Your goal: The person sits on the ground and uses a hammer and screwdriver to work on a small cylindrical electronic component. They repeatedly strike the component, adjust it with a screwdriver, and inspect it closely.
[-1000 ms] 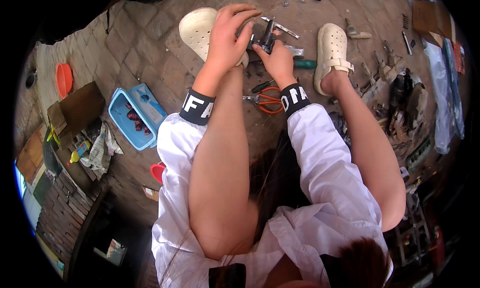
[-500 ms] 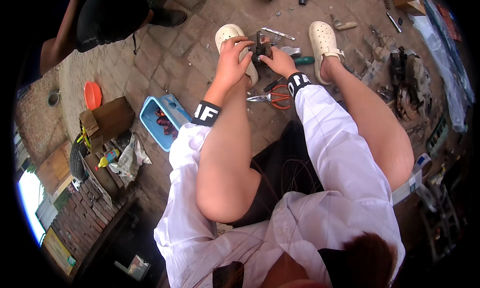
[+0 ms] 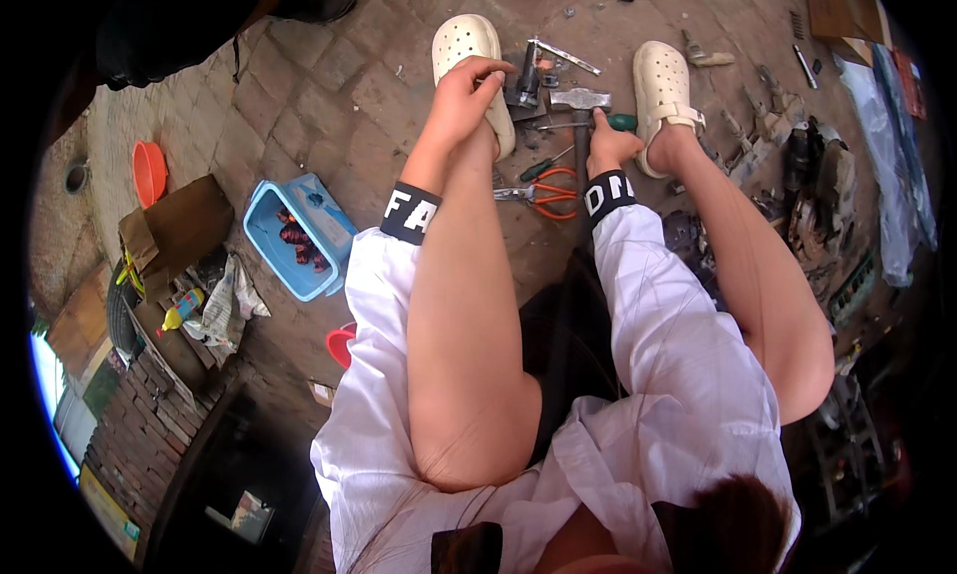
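Observation:
My left hand point(image 3: 467, 103) is held over the cream clog point(image 3: 467, 37) on my left foot, fingers stretched toward a dark cylindrical metal part point(image 3: 526, 73). Its fingertips are close beside that part; whether they touch it I cannot tell. The part stands on a dark block point(image 3: 522, 103). My right hand point(image 3: 610, 147) is low beside a hammer point(image 3: 578, 99) and a green-handled screwdriver point(image 3: 620, 122), thumb and fingers apart. The hammer's dark handle point(image 3: 582, 140) runs toward me. Orange-handled pliers point(image 3: 554, 193) and a smaller dark-green-handled screwdriver point(image 3: 543, 165) lie nearer me.
On the left are a blue plastic basin point(image 3: 274, 265) holding copper-coloured coils, an orange bowl point(image 3: 150, 173) and a cardboard box point(image 3: 184, 233). Loose metal parts point(image 3: 797, 190) and plastic sheeting point(image 3: 882, 165) cover the right. Another person's shoe point(image 3: 317, 0) shows at upper left.
My right hand has left the dark metal part and moved right and nearer me, beside the hammer. My left hand stays by the part, its fingers less spread. The view has shifted slightly.

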The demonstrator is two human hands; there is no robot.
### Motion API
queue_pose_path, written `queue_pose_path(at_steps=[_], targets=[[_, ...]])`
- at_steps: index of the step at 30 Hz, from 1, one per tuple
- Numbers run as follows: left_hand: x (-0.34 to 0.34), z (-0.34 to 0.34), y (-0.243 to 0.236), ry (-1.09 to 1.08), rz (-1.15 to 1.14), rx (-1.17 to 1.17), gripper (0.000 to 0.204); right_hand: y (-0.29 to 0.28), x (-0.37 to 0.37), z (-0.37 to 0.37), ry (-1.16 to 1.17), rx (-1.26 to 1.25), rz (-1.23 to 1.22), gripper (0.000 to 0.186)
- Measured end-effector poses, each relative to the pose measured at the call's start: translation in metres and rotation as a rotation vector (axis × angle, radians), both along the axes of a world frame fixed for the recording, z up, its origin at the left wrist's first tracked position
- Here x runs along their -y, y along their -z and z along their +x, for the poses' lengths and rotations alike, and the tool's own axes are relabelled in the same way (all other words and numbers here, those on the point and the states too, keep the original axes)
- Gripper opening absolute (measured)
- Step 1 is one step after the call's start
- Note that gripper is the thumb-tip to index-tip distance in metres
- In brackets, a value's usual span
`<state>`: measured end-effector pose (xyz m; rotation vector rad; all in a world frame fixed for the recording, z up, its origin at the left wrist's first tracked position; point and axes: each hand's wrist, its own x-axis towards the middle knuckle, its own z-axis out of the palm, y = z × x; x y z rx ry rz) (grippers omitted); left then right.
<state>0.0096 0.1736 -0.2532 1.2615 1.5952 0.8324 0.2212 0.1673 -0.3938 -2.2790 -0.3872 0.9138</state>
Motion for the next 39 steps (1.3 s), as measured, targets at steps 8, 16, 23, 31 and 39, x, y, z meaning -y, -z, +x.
queue_pose_path(at_steps=[8,16,23,31,39], targets=[[0.0,0.003,-0.004,-0.039,0.094,0.094,0.02,-0.078,0.003,0.0,-0.082,-0.64,0.437,0.025],[-0.034,0.022,-0.053,0.007,0.42,0.083,0.032,-0.122,-0.056,-0.028,-0.844,-0.844,0.726,0.036],[-0.04,0.019,-0.032,-0.053,0.131,0.377,0.043,-0.114,-0.062,-0.035,-1.126,-0.84,0.586,0.043],[-0.028,0.021,-0.038,-0.096,0.231,0.341,0.037,-0.128,-0.066,-0.016,-1.022,-0.783,0.651,0.04],[-0.025,0.018,-0.04,-0.02,0.28,0.273,0.039,-0.044,0.017,0.038,-0.681,-0.1,0.195,0.032]])
